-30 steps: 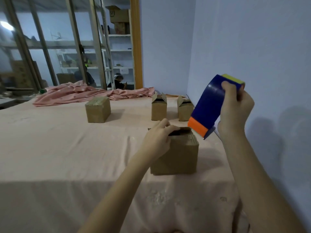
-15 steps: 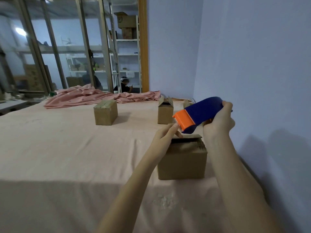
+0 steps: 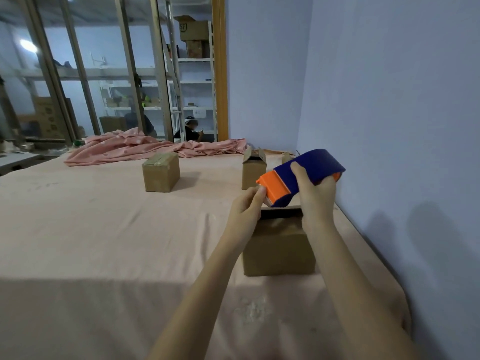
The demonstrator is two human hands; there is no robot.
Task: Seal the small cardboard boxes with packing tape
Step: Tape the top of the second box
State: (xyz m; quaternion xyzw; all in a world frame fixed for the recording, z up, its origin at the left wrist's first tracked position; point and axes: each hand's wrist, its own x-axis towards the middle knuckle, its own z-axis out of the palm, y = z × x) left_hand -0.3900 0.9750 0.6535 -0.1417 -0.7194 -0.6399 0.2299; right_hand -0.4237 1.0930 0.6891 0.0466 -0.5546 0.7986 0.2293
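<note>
A small cardboard box (image 3: 279,252) stands on the pink-covered table (image 3: 104,229), its top flaps parted with a dark gap at the far edge. Just above it my right hand (image 3: 315,201) grips a blue tape dispenser (image 3: 315,166) with an orange front end (image 3: 275,187). My left hand (image 3: 246,209) is at that orange end, thumb and forefinger pinching together where the tape comes out; the tape itself is too faint to make out. Farther back stand a box with open flaps (image 3: 253,170) and a taped box (image 3: 161,172).
A further box (image 3: 285,158) peeks out behind the dispenser near the corner. A crumpled pink cloth (image 3: 155,149) lies along the table's far edge. A blue wall (image 3: 389,126) runs close along the right side. Glass panels and shelves lie beyond.
My right hand brought the dispenser down from an upright hold to just above the near box. My left hand left the box flap and rose to the dispenser's orange end.
</note>
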